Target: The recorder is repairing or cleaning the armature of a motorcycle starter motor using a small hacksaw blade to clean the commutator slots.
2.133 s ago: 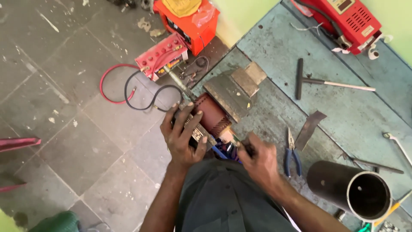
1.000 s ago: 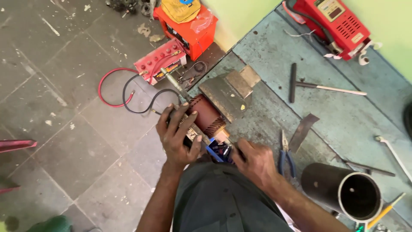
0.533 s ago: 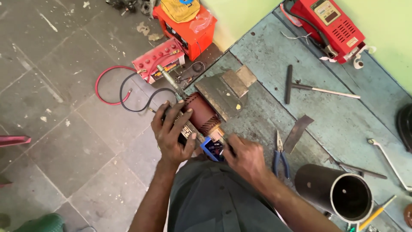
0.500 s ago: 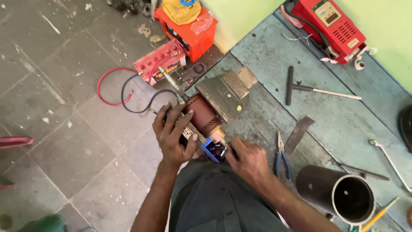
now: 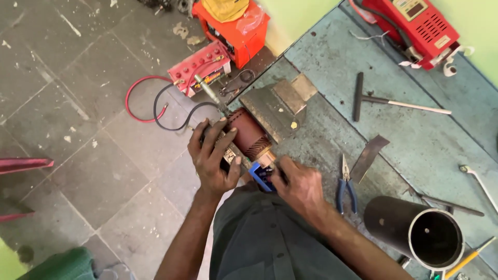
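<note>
Pliers [image 5: 346, 187], black pipe [image 5: 415, 233] — beside right hand [image 5: 301, 184]

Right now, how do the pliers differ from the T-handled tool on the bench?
The pliers have blue grips; the T-handled tool has a dark crossbar and bare metal shaft. The pliers lie close to the right hand; the T-handled tool lies farther up the bench, near the red machine. The pliers look shorter. Both lie flat, untouched.

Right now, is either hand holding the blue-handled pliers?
No: the blue-handled pliers lie untouched on the bench, while the left hand grips the motor armature and the right hand holds a small blue part.
</note>
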